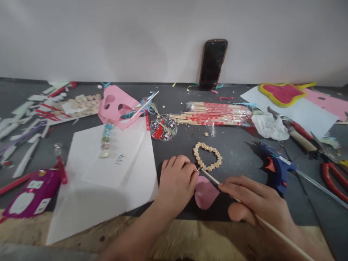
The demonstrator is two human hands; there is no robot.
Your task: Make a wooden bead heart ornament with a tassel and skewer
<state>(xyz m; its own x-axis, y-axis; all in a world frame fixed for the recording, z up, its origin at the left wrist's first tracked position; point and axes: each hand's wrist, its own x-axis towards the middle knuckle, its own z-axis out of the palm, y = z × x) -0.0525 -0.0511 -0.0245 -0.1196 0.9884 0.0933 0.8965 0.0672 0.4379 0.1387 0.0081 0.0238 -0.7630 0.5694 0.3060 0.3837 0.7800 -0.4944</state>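
Observation:
A ring of small beige beads [199,156] lies on the dark tabletop in front of me. My left hand [178,181] rests at its lower left, fingers curled, fingertips close to the ring; what they hold, if anything, is too small to tell. A thin wooden stick [281,235] is gripped between the fingers and thumb of my right hand [258,203], its tip reaching the ring's lower edge beside my left fingertips. Below the ring lies a pink heart-shaped paper [206,193], partly beside my left hand.
White paper sheets [114,195] lie at left, near a purple paper piece [34,195]. Wrapped sticks [217,113] and an upright phone [213,65] are beyond the ring. A blue glue gun [278,170] and pliers [301,132] lie at right.

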